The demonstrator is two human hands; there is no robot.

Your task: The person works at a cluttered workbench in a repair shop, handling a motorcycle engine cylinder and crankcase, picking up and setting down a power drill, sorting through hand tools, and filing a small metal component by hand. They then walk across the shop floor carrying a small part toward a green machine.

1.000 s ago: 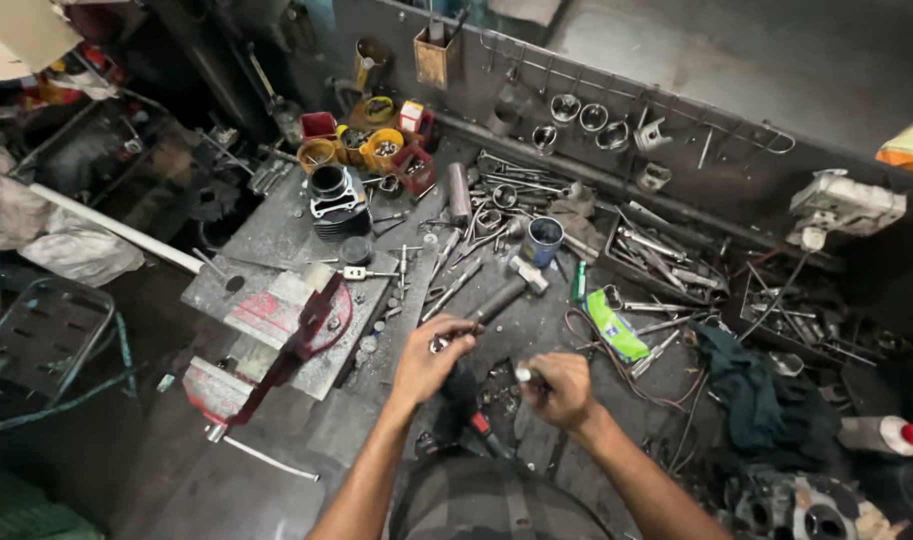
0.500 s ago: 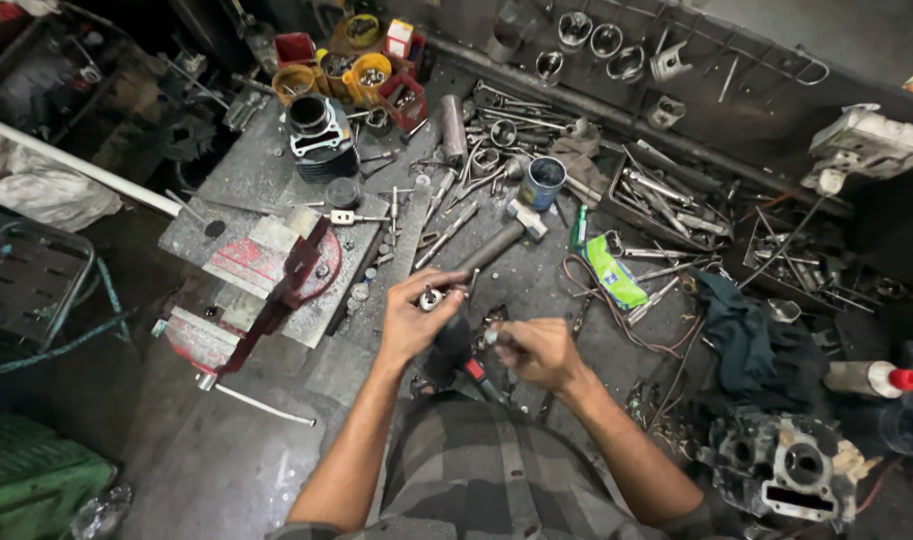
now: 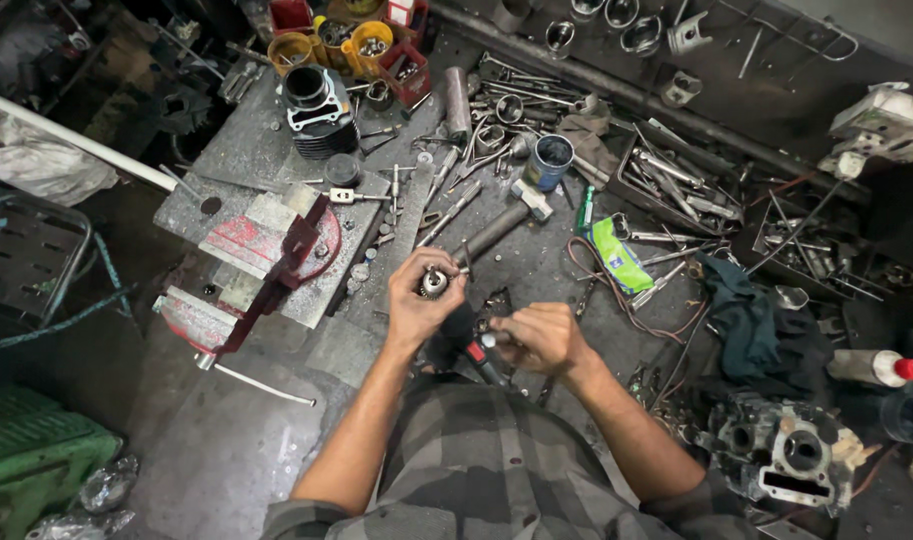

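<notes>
Step in hand, as judged: work on a small round metal part, gripped in the left hand above the desk's near edge, just right of the red vise. The right hand is closed on a red-handled tool. The next move likely needs a steady grip. Both forearms are bent inward, hands near together

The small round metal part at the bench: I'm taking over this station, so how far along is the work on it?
Done: nothing visibly finished. In hand: left hand grips the small round metal part; right hand holds a red-and-black handled tool. Left: grey finned engine cylinder sits untouched on the workbench.
</notes>
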